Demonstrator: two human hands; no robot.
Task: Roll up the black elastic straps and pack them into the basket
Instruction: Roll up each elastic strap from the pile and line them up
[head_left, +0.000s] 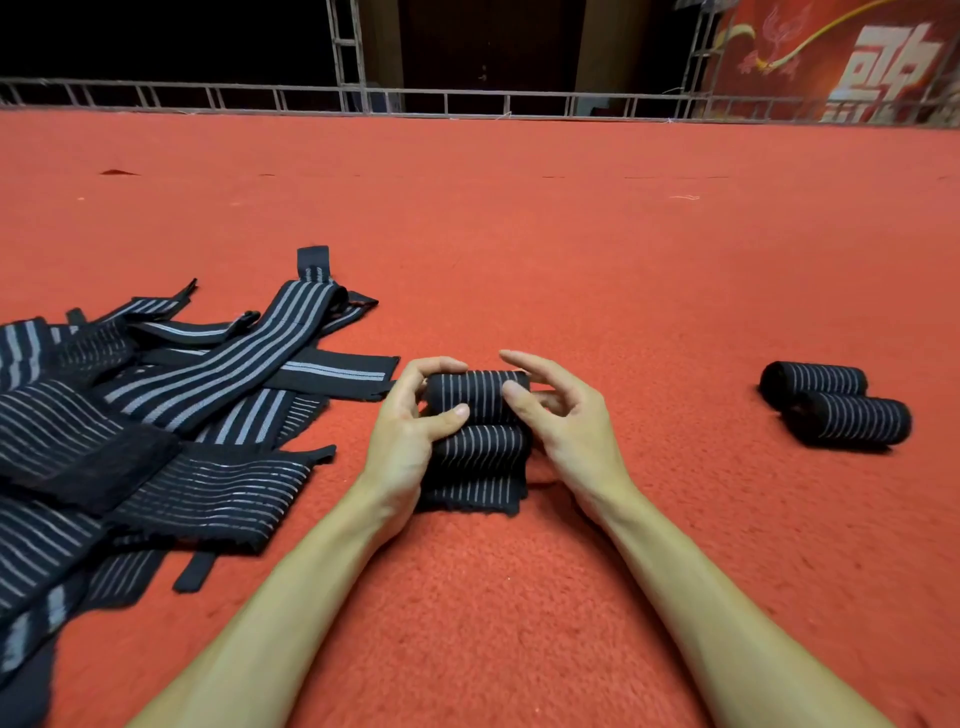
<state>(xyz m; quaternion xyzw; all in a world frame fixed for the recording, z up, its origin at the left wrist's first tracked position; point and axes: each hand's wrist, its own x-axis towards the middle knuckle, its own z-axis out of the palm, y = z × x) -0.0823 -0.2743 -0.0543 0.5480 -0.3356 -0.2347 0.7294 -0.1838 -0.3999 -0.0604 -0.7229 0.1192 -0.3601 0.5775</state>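
Status at centre of my feed: partly rolled strap (475, 441), black with thin pale stripes, lies on the red carpet (519, 234) directly ahead of the person; its far portion is wound into a roll, its near portion lies unrolled and slightly rippled toward the wrists.

Left hand (410, 431): fingers curled over the top of the roll's left end, thumb laid across the front; I read this as a firm hold on the strap.

Right hand (561, 421): thumb pressed against the roll's right end, lower fingers curled in beside that end, index finger raised and nearly straight above the roll; I read this as a narrow pinch on the same strap.

Loose straps (156, 415): overlapping heap of flat black striped bands on the carpet to the left, its nearest edge just beside the left hand.

Finished rolls (836, 402): two, touching side by side, on the carpet well to the right of the hands.

Background: metal truss (343, 52) along the carpet's far edge; red banner (841, 57) at upper right.
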